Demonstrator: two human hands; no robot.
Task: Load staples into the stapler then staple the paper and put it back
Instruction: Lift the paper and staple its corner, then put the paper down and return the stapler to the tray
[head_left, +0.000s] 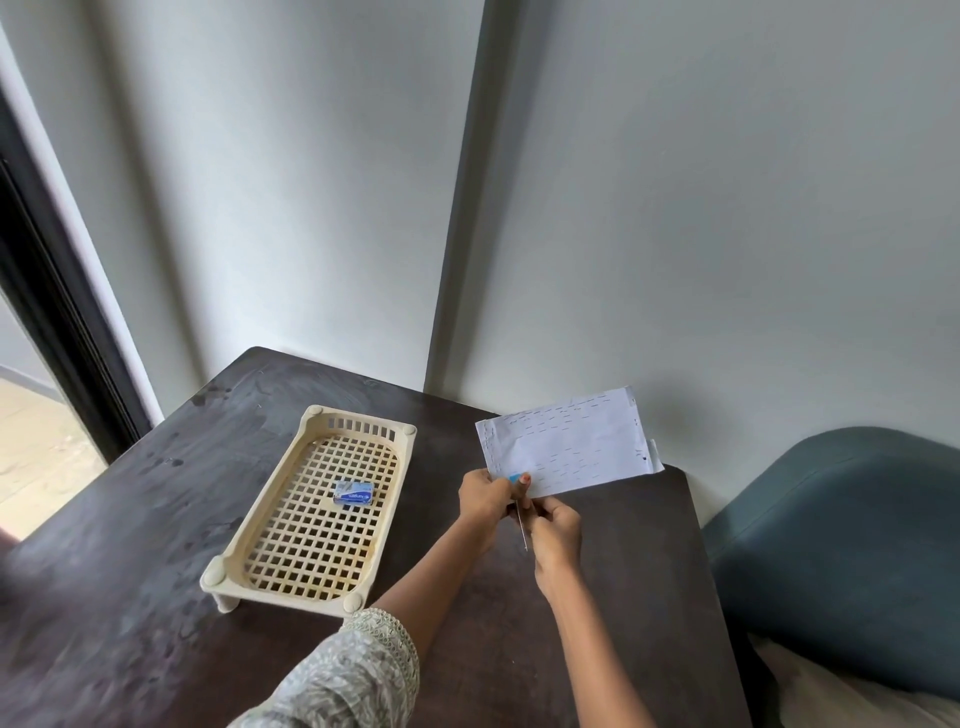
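My left hand (485, 496) is closed around a small blue stapler (514, 477), which is almost wholly hidden by the fingers. My right hand (553, 530) sits just right of it and pinches a thin metal strip (522, 527) that runs down from the stapler. Whether this is a row of staples or the stapler's pusher I cannot tell. A white folded paper (566, 441) dotted with several staples lies just behind my hands near the wall. A small blue staple box (354, 492) rests in the cream basket (260, 525).
The dark wooden table (130, 571) stands in a corner against a white wall. A blue-grey chair (841, 545) is at the table's right edge. A dark window frame (57, 312) runs along the left.
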